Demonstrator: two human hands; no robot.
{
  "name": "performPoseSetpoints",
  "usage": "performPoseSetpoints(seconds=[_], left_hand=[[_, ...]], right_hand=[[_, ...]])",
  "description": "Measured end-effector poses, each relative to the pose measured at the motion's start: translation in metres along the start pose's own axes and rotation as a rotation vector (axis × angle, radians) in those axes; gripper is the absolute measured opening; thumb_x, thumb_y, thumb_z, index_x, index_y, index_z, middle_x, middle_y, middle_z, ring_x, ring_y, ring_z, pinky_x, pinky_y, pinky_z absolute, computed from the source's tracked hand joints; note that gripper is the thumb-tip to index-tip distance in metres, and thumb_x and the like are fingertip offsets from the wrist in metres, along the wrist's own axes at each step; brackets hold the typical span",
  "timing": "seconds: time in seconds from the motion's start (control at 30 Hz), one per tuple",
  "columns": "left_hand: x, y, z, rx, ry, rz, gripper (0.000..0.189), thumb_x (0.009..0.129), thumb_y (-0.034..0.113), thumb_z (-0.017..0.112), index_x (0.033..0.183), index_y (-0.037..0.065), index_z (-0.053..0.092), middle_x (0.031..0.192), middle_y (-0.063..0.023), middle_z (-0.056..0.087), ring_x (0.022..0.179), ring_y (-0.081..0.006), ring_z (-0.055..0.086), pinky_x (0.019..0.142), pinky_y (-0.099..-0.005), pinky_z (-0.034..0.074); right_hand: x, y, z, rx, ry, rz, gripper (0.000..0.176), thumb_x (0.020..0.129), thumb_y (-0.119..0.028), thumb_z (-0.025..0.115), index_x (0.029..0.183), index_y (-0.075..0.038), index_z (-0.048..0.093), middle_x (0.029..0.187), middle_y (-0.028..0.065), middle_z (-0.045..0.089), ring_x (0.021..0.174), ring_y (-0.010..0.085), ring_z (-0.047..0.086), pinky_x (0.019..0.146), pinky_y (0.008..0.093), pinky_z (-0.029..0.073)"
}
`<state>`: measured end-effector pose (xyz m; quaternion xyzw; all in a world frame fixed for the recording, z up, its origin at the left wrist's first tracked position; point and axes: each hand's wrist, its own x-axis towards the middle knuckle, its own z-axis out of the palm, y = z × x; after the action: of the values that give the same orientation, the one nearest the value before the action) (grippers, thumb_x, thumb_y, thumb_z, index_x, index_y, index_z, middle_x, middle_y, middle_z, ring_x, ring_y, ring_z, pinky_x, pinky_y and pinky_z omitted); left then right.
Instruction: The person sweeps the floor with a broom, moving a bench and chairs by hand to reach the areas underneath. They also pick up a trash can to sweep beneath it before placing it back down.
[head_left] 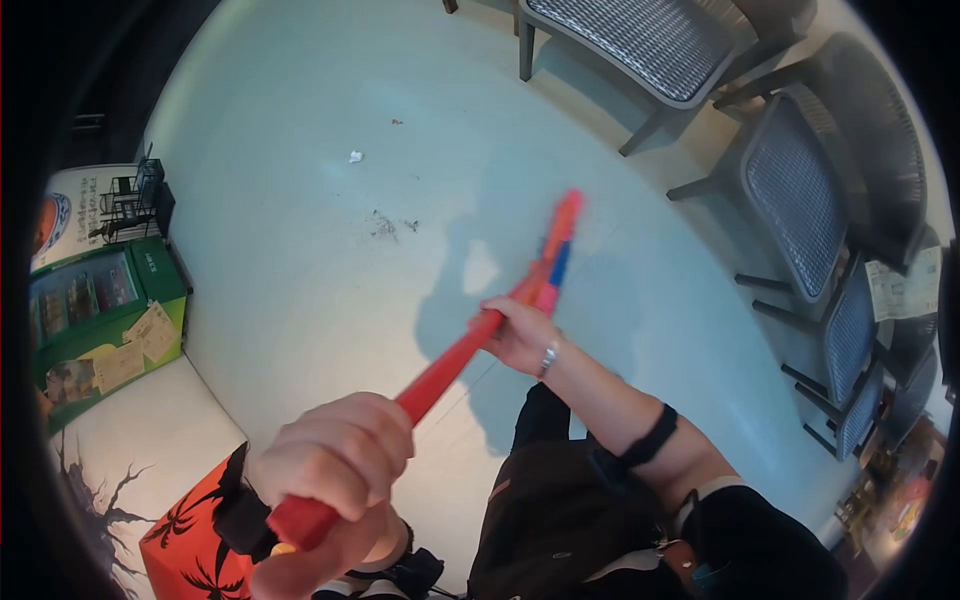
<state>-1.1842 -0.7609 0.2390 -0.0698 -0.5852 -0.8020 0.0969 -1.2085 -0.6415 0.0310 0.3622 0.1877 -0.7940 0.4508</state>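
Note:
A red-handled broom point(455, 368) slants across the view from lower left to upper right. Its pink and blue head point(560, 250) is over the floor and blurred by motion. My left hand point(335, 465) is wrapped in a fist around the top end of the handle, close to the camera. Farther down the handle, near the head, my right hand point(518, 335) grips it, with a silver bracelet at the wrist. To the left of the broom head lies a patch of dark dirt point(383, 226) and a small white scrap point(356, 157).
Grey woven-seat chairs point(800, 190) line the right side, and another chair point(640, 45) stands at the top. On the left are a green display fridge point(150, 290) and a black wire rack point(135, 200). Red palm-print fabric point(195, 525) shows at the lower left.

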Motion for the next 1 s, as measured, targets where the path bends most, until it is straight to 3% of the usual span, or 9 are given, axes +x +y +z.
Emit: performPoseSetpoints(seconds=[0.17,0.2,0.27,0.37,0.43,0.6,0.7,0.77,1.0], left_hand=[[-0.010,0.022,-0.037,0.405,0.077,0.292,0.054,0.070,0.062,0.039,0.053,0.013,0.030,0.046,0.0029,0.027,0.041,-0.0119,0.029,0.044,-0.0275,0.025],[-0.026,0.039,-0.051,0.413,0.169,0.388,0.046,0.068,0.050,0.052,0.054,0.010,0.036,0.044,-0.0007,0.034,0.038,-0.0186,0.036,0.043,-0.0315,0.029],[-0.029,0.069,-0.048,0.484,0.300,0.551,0.035,0.085,0.027,0.038,0.059,0.004,0.043,0.052,-0.0073,0.048,0.046,-0.0193,0.052,0.047,-0.0291,0.050],[-0.061,0.073,-0.076,0.548,0.805,0.496,0.030,0.086,0.022,0.038,0.068,0.000,0.048,0.058,-0.0103,0.050,0.053,-0.0211,0.055,0.051,-0.0289,0.050],[-0.080,0.059,-0.081,1.350,0.920,0.191,0.026,0.087,0.016,0.037,0.084,-0.006,0.050,0.069,-0.0138,0.054,0.064,-0.0217,0.056,0.056,-0.0285,0.050],[-0.081,0.030,-0.075,1.111,0.732,-0.537,0.024,0.086,0.011,0.037,0.097,-0.006,0.051,0.085,-0.0153,0.057,0.072,-0.0211,0.057,0.064,-0.0320,0.047],[-0.019,0.016,-0.058,1.381,0.156,-0.922,0.024,0.083,0.011,0.042,0.102,-0.002,0.052,0.089,-0.0140,0.058,0.080,-0.0209,0.057,0.070,-0.0298,0.044],[-0.008,-0.027,-0.058,1.408,0.230,-0.838,0.032,0.064,0.033,0.062,0.058,0.008,0.044,0.045,-0.0074,0.045,0.042,-0.0280,0.046,0.044,-0.0374,0.035],[0.057,-0.182,-0.074,1.343,-0.003,-1.061,0.025,0.063,0.024,0.066,0.061,0.005,0.050,0.050,-0.0127,0.050,0.049,-0.0318,0.051,0.048,-0.0397,0.039]], right_hand=[[0.084,0.032,0.093,0.014,-0.177,0.053,0.012,0.072,-0.013,0.054,0.074,-0.005,0.046,0.063,0.0078,0.051,0.061,0.0197,0.054,0.062,0.0338,0.048],[0.067,0.037,0.115,-0.070,-0.157,0.029,0.015,0.072,-0.015,0.054,0.076,-0.004,0.045,0.064,0.0088,0.051,0.061,0.0217,0.056,0.057,0.0348,0.049],[0.047,0.046,0.137,-0.186,-0.150,0.006,0.018,0.074,-0.015,0.051,0.079,0.001,0.043,0.067,0.0106,0.052,0.061,0.0247,0.059,0.052,0.0342,0.051],[0.042,0.043,0.132,-0.342,0.004,-0.054,0.018,0.074,-0.014,0.050,0.079,0.002,0.042,0.067,0.0110,0.052,0.061,0.0256,0.059,0.052,0.0359,0.051],[0.054,0.030,0.109,-0.371,0.032,-0.097,0.017,0.074,-0.013,0.048,0.081,0.001,0.040,0.067,0.0114,0.052,0.061,0.0262,0.059,0.052,0.0370,0.051],[0.071,-0.022,0.071,-0.413,0.144,-0.275,0.016,0.075,-0.012,0.047,0.083,-0.004,0.036,0.066,0.0105,0.051,0.058,0.0258,0.058,0.052,0.0366,0.051],[0.088,-0.064,0.067,-0.457,0.231,-0.319,0.018,0.073,-0.008,0.045,0.085,-0.002,0.033,0.066,0.0113,0.050,0.056,0.0266,0.058,0.052,0.0392,0.052],[0.105,-0.097,0.060,-0.444,0.246,-0.350,0.018,0.073,-0.007,0.045,0.084,-0.002,0.033,0.064,0.0109,0.049,0.055,0.0267,0.058,0.050,0.0382,0.052],[0.182,-0.233,0.037,-0.600,0.507,-0.468,0.019,0.072,-0.002,0.044,0.086,0.000,0.031,0.063,0.0120,0.048,0.048,0.0256,0.056,0.041,0.0350,0.049]])
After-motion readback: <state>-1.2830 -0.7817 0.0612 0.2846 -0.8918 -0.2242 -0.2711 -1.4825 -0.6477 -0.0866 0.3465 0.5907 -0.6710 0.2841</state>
